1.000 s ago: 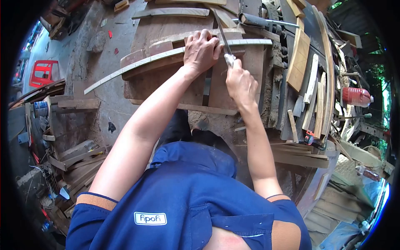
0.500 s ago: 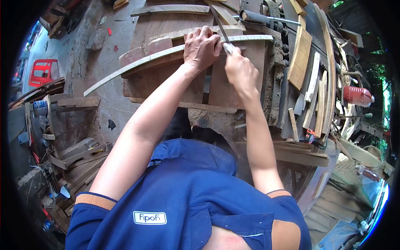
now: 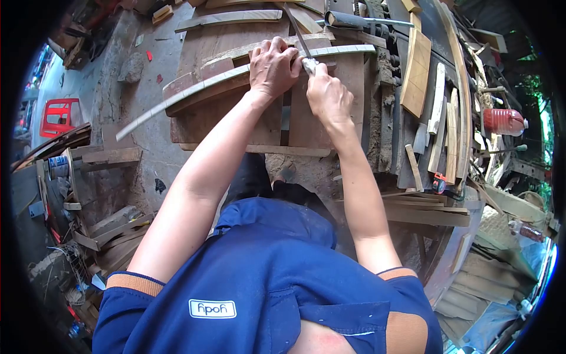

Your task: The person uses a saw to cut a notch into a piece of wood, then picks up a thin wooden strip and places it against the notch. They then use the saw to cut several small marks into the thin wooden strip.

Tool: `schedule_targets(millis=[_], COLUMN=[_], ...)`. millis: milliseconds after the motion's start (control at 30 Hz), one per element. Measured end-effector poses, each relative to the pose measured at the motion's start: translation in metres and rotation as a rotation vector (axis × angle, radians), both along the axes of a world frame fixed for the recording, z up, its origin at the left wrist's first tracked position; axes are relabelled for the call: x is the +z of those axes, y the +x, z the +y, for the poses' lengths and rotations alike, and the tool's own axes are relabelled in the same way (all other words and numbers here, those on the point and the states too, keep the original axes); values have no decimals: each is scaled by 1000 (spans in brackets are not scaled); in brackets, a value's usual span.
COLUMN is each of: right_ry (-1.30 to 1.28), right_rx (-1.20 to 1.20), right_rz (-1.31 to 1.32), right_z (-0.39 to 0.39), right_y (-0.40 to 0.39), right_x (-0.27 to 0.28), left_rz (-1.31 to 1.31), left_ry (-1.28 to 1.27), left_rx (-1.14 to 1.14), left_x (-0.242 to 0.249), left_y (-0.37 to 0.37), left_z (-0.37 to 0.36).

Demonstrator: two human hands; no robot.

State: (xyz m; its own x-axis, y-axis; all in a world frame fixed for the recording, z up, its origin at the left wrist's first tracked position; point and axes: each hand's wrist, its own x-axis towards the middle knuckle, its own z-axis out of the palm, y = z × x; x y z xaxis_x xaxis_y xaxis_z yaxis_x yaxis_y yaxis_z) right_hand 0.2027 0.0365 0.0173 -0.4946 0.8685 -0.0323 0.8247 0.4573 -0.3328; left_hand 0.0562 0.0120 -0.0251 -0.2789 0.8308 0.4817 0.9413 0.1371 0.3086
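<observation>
A long, pale, slightly curved wooden strip (image 3: 191,88) with evenly spaced cross marks lies across the wooden work surface (image 3: 230,125). Its left end sticks out past the surface's edge. My left hand (image 3: 273,68) is closed over the middle of the strip, pressing it from above. Just to the right, my right hand (image 3: 330,97) is wrapped round the pale handle of what looks like a hand saw (image 3: 299,32). The dark, narrow blade points away from me across the strip, close to my left fingers. Where the blade meets the wood is partly hidden.
Behind the strip lie another pale wood piece (image 3: 230,19) and a dark cylinder (image 3: 345,20). Wood offcuts (image 3: 415,74), a red tape measure (image 3: 439,183) and a bottle of red liquid (image 3: 504,121) are at the right. A red plastic chair (image 3: 59,117) stands far left.
The whole view has shifted a little, so my hands, the strip and the bench appear slightly further left. Both hands keep about the same places on the strip and the saw.
</observation>
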Motion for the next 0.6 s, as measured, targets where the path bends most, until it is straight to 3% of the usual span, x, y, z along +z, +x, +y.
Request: schedule_targets(millis=[200, 333, 600], right_ry=[-69, 9, -46], right_rx=[-2, -2, 9], right_rz=[-28, 3, 0], right_z=[-29, 2, -31], right_y=[36, -3, 39], right_x=[15, -2, 10], left_rz=[9, -7, 4], left_ry=[-20, -10, -30], left_rx=[9, 16, 14], left_x=[6, 1, 5], left_y=[-1, 3, 1], left_z=[-3, 0, -5])
